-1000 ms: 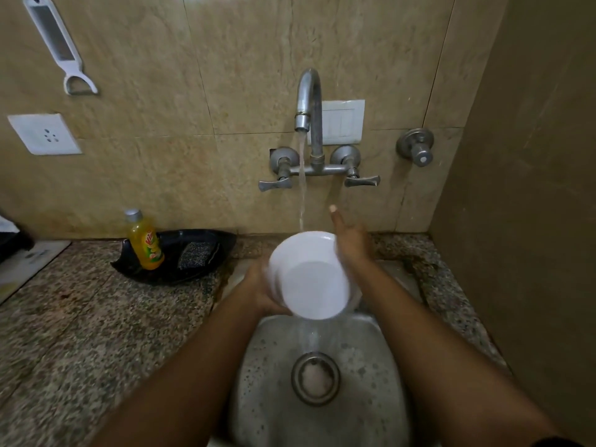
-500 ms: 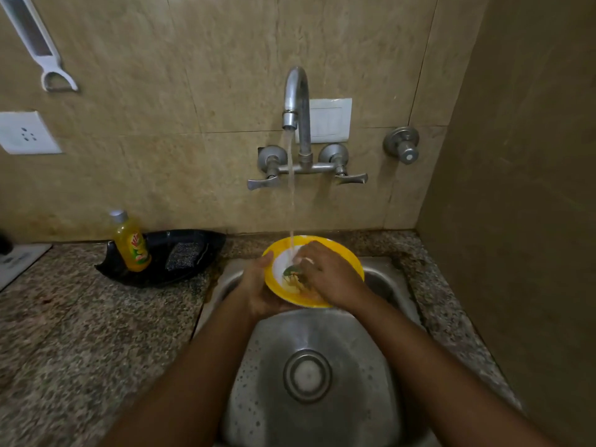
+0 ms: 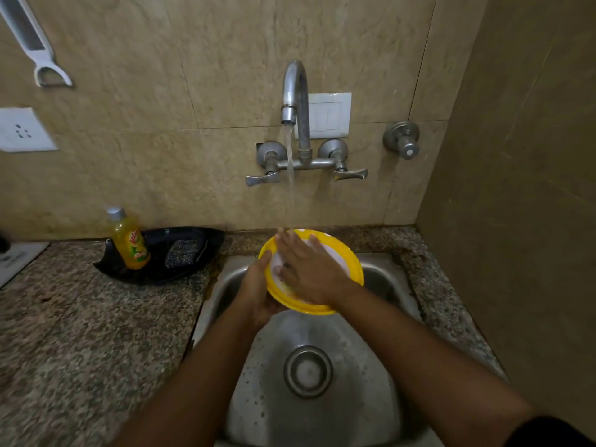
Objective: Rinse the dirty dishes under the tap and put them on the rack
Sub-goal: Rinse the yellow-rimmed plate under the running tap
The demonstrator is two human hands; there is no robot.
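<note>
Yellow-rimmed plate [image 3: 350,264] with a white centre, held over the back of a steel sink [image 3: 380,375], directly under the tap [image 3: 295,91]. Round, so no long axis to name; face turned up and toward the wearer, tilted with the far rim higher and the near rim dipping toward the drain [image 3: 308,371]. Thin stream of running water [image 3: 291,175] landing at the far rim, on the fingertips there.

Left hand [image 3: 258,291] closed around the plate's left and near-left edge, thumb on the rim, fingers underneath and out of sight. Right hand [image 3: 306,269] laid flat and spread on the white face, fingers apart, gripping nothing, apparently rubbing.

Judged stage: mid-rinse of this one plate. White face mostly hidden by the hand, so leftover dirt not possible to tell. Still ahead: finishing the rinse and carrying the plate to the rack. No rack and no other dishes visible, so the count of those remaining unknown.

Further out: speckled granite counter [image 3: 80,333] to the left, with a black tray [image 3: 206,243] holding a yellow soap bottle [image 3: 130,240] and a dark scrub pad [image 3: 182,253]. Beige tiled wall [image 3: 193,124] behind.
</note>
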